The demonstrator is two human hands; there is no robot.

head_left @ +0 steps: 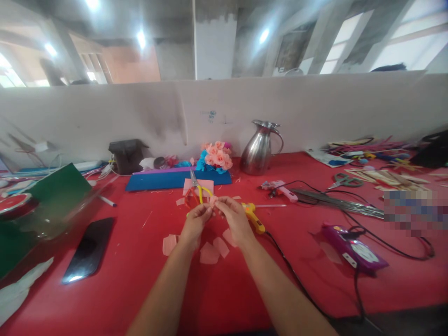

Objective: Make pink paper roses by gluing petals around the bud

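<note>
A small pink paper flower is pinched between the fingertips of my left hand and my right hand. Both hands are closed around its lower part, so its base is hidden. Cut pink paper pieces lie on the table below my hands, and a pink sheet lies beyond them. Just past my left hand is a cutting tool with red and yellow handles. A yellow glue gun, partly hidden, rests beside my right hand.
A bunch of pink paper flowers stands at the back, near a steel jug. Black cables run from a purple power strip on the right. Bundled wires and green-handled scissors lie beyond it. A phone is at left.
</note>
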